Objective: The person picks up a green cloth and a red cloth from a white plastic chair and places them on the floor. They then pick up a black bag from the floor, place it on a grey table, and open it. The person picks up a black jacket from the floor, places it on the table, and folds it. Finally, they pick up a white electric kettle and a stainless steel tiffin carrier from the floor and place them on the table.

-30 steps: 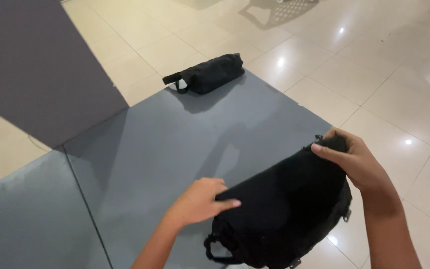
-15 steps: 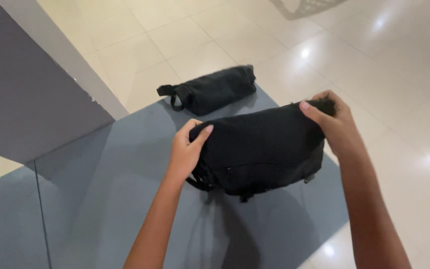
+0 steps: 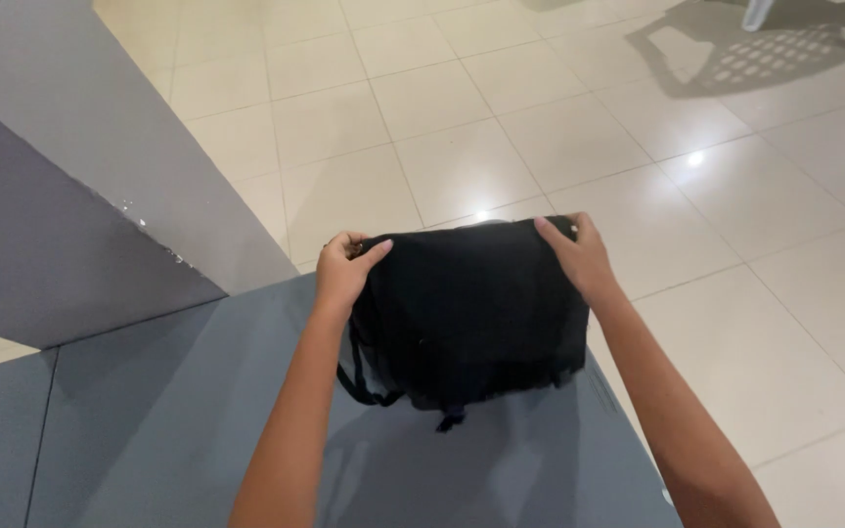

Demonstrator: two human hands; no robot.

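Since half a second ago I have lifted the bag higher and squared it up in front of me, and it now covers the smaller black pouch that lay at the far edge of the mat. Beneath everything spreads the glossy cream tiled floor [image 3: 501, 127], its square tiles split by thin grout lines and dotted with bright reflections, with a lattice-patterned shadow in the far right corner. To my left rises a smooth grey wall panel [image 3: 61, 186], paler on its slanted upper face, with a few chipped white specks along the edge. Under my arms lies the matte blue-grey floor mat [image 3: 158, 411], flat and faintly seamed. Hanging above it, clear of the surface, is the black woven-fabric bag [image 3: 471, 313], soft and roughly rectangular, its cloth dull and slightly slack, with a thin looped black strap [image 3: 352, 383] dangling from its lower left side. My left hand [image 3: 342, 270] is closed around the bag's top left corner, thumb across the front. My right hand [image 3: 581, 256] pinches the top right corner the same way, fingers wrapped behind the cloth.
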